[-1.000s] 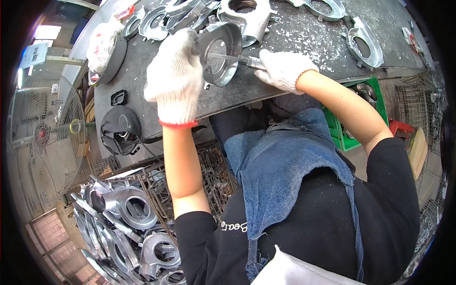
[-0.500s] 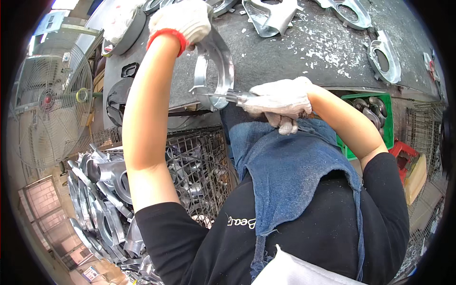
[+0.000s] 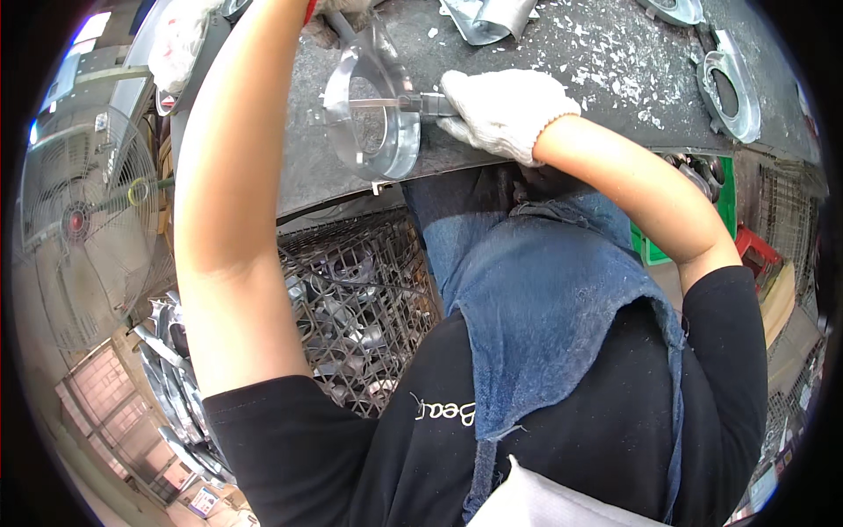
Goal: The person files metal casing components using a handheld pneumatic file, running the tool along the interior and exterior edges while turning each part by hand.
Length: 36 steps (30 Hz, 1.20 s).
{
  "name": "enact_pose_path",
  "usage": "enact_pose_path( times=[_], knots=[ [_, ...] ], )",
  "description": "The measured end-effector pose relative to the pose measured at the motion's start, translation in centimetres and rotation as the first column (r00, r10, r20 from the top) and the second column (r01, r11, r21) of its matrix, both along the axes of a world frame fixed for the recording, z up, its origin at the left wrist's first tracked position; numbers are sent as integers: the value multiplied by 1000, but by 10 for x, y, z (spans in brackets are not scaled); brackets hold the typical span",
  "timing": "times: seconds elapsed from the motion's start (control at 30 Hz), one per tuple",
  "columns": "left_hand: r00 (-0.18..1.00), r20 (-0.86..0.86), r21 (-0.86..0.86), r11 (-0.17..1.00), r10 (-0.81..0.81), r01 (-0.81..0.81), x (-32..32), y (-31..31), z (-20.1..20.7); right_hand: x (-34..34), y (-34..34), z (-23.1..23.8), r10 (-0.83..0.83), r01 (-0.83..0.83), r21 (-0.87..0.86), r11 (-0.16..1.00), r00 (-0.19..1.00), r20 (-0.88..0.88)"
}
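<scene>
Head camera view: at the far left stood a large round fan (image 3: 77, 220), with a heap of silver metal pieces (image 3: 171, 386) on its right, lower down. Above, near the table's left end, a white plastic bag (image 3: 178, 48) sat in a dark tub (image 3: 204, 70). The person's bare left forearm rose to a gloved left hand (image 3: 349, 5) at the top edge; it was mostly cut off, so how its fingers stood could not be told. Below, a wire basket (image 3: 413, 290) held a jumble of metal scraps (image 3: 347, 329). Just under the left hand, a silver metal ring (image 3: 404, 145) hung tilted at the front edge of the dark table (image 3: 465, 66). A hand tool (image 3: 433, 104) lay level, its thin shaft reaching leftward across the ring's opening. The right hand (image 3: 505, 107), in a white glove, gripped the tool's handle, fingers curled closely together around it. Beneath was a worn blue apron (image 3: 544, 299) over a black shirt (image 3: 580, 422). Pale flakes (image 3: 645, 79) littered the tabletop farther right, beside another silver ring (image 3: 736, 88). At the right, a green crate (image 3: 727, 189) held metal parts, with a red object (image 3: 757, 250) near it.
</scene>
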State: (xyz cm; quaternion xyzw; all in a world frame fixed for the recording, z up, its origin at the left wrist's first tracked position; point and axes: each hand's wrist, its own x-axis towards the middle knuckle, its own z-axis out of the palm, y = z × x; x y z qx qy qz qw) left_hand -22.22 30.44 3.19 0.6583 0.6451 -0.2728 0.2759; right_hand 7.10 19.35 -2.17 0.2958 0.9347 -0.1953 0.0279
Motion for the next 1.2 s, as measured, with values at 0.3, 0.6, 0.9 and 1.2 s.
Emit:
enact_pose_path(
  times=[0.3, 0.6, 0.9, 1.2],
  knots=[
    [849, -216, -35, 873, -482, 486, -15, 27, -19, -6, 28, 21, 13, -13, 165, 986, 1000, 3],
    [947, -253, 28, 977, -199, 212, 34, -13, 20, 4, 11, 29, 24, 29, -266, 964, 980, 197],
    [847, -498, 487, 749, -184, 449, 92, -88, 53, 27, -30, 53, 111, -25, -406, 914, 976, 190],
    [851, -510, 542, 721, -126, 432, 117, -114, 57, 24, -8, 42, -18, 34, -127, 991, 992, 124]
  ],
)
